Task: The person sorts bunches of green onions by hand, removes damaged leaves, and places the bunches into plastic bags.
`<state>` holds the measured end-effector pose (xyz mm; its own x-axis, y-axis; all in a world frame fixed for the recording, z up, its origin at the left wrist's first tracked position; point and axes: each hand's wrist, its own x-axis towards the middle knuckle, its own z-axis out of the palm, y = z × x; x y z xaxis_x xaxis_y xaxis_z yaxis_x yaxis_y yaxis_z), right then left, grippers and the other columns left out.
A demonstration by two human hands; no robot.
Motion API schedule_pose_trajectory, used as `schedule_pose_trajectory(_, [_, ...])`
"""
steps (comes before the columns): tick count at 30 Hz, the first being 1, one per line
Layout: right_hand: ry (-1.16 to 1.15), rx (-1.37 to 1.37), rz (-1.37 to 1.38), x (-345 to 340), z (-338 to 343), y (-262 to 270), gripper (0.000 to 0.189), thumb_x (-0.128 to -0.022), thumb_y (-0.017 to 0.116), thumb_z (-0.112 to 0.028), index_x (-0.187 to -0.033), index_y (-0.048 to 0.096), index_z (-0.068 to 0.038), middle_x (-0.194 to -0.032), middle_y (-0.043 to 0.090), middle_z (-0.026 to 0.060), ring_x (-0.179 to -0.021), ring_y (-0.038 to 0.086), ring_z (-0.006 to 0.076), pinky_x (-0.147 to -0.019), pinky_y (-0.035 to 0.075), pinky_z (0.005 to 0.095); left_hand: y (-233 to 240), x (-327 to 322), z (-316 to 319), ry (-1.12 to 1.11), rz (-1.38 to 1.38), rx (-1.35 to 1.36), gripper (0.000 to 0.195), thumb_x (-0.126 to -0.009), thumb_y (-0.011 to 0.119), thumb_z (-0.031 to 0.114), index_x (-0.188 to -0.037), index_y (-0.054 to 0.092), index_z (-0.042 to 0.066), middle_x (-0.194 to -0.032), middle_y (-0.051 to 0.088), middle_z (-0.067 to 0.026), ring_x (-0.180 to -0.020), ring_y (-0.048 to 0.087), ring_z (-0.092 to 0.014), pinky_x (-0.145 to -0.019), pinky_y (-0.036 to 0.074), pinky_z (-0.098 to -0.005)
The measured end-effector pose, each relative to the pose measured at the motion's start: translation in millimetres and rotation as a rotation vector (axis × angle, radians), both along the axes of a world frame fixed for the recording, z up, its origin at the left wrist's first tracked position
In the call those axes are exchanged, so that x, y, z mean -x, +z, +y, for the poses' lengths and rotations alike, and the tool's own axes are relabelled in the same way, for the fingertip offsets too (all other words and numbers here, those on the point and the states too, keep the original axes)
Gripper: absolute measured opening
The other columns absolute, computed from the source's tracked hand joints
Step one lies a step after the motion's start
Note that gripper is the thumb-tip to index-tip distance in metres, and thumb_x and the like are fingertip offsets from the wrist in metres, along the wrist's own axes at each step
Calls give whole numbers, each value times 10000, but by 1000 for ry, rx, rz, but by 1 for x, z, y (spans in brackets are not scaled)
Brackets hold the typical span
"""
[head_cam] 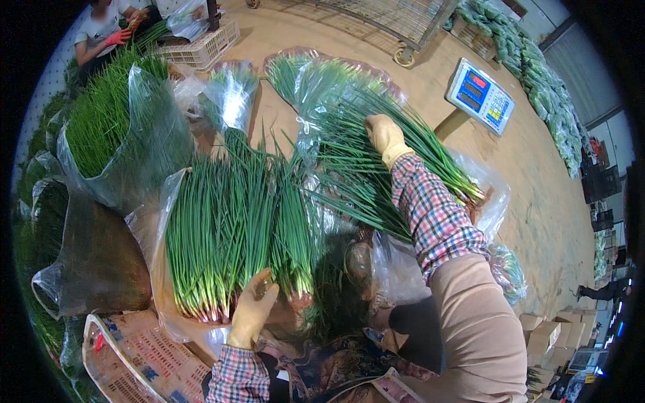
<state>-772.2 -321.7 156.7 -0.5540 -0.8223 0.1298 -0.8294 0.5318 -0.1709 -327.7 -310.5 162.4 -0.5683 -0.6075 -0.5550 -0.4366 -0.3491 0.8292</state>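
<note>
My left hand (254,307), in a pale yellow rubber glove, is beside the white root ends of a row of green onions (216,231). Its thumb and fingers are apart, with nothing visible between them. That row lies on a clear plastic sheet (160,282), leaves pointing away from me. My right hand (387,138), gloved alike, rests with curled fingers on the long leaves of another heap of green onions (423,136). Its fingertips are partly hidden, so a grip on the leaves cannot be made out. This heap's roots point right, over clear plastic (486,191).
Filled plastic bags of green onions (347,75) lie beyond the heap. A digital scale display (481,95) stands on a post at right. Tall open bags of greens (108,121) and a plastic crate (146,352) are at left. A person in red gloves (118,38) sits at upper left.
</note>
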Motion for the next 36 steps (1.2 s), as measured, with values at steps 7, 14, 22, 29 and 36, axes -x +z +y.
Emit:
schedule_pose_trajectory(7, [171, -153, 159, 38, -26, -38, 136, -745, 566, -129, -836, 651, -75, -937, 600, 163, -884, 562, 355, -736, 458, 427, 2, 15, -1, -40, -31, -41, 454, -852, 588, 159, -1260, 450, 13, -1172, 526, -82, -1060, 489, -148, -903, 383, -251])
schedule_pose_trajectory(14, [49, -242, 238, 30, -42, -43, 109, -728, 605, -132, -799, 673, -84, -907, 597, 133, -891, 560, 328, -759, 478, 417, -4, 22, -3, -79, -29, -27, 435, -860, 569, 164, -1257, 460, 26, -1197, 514, -88, -1108, 464, -164, -961, 333, -275])
schedule_pose_trajectory(22, [56, 283, -153, 36, -10, -30, 166, -783, 592, -158, -886, 584, -28, -806, 615, 165, -782, 586, 338, -688, 464, 388, 0, 25, -5, -135, -40, -44, 499, -860, 566, 107, -1302, 368, -13, -1219, 488, -110, -1113, 466, -174, -942, 378, -264])
schedule_pose_trajectory(29, [-214, 463, -370, 36, -4, -28, 188, -834, 535, -211, -931, 576, -55, -814, 630, 185, -777, 604, 346, -680, 474, 386, 3, 26, 2, -118, -40, -113, 439, -857, 574, 129, -1265, 447, 28, -1140, 549, -62, -1006, 512, -115, -872, 398, -229])
schedule_pose_trajectory(36, [-198, 336, -293, 28, -3, -32, 236, -844, 524, -268, -985, 581, -88, -892, 625, 187, -862, 582, 362, -740, 449, 415, 8, 23, 1, -108, -35, -190, 461, -856, 588, 137, -1275, 433, 23, -1138, 557, -74, -1003, 528, -136, -878, 416, -234])
